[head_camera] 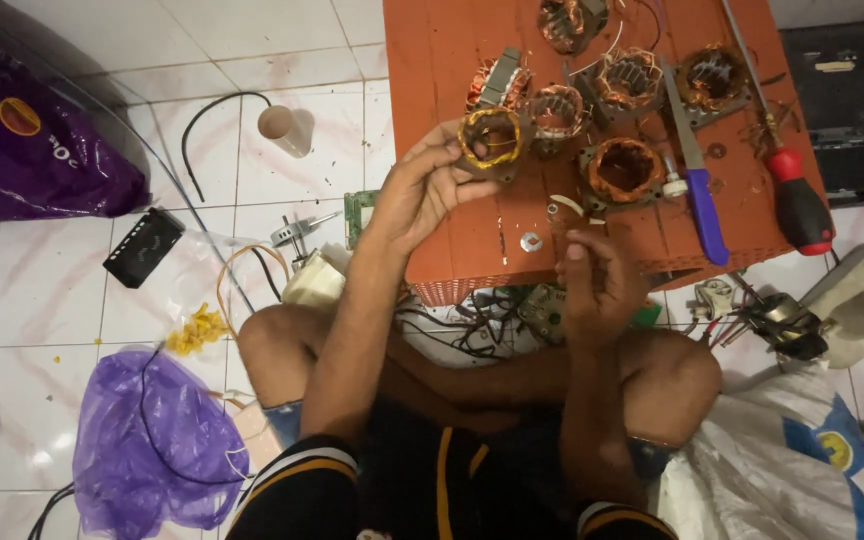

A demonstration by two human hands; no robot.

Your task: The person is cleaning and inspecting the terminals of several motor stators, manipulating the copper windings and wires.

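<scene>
The person sits cross-legged on the tiled floor (72, 300), knees spread, with a purple plastic bag (147, 440) just beside the left knee and a white sack (782, 470) by the right knee. The right hand (597, 290) is nearest, raised in front of the near edge of the table (452, 240), its fingers curled in and the tips pinched together; what it pinches is too small to tell. A small metal washer (531, 242) lies on the table just beyond it. The left hand (422, 190) reaches further forward and grips a motor coil (492, 138) wrapped in yellow tape, thumb and fingers closed on its rim, holding it just above the table. Beyond it, 5 more copper coils (624, 168) sit close together on the orange table. To their right lie a purple-handled knife (700, 200) and a screwdriver (797, 205) with a red and black handle, side by side but apart. On the floor to the left, a black box (144, 247) and a small cup (285, 130) lie well apart.
</scene>
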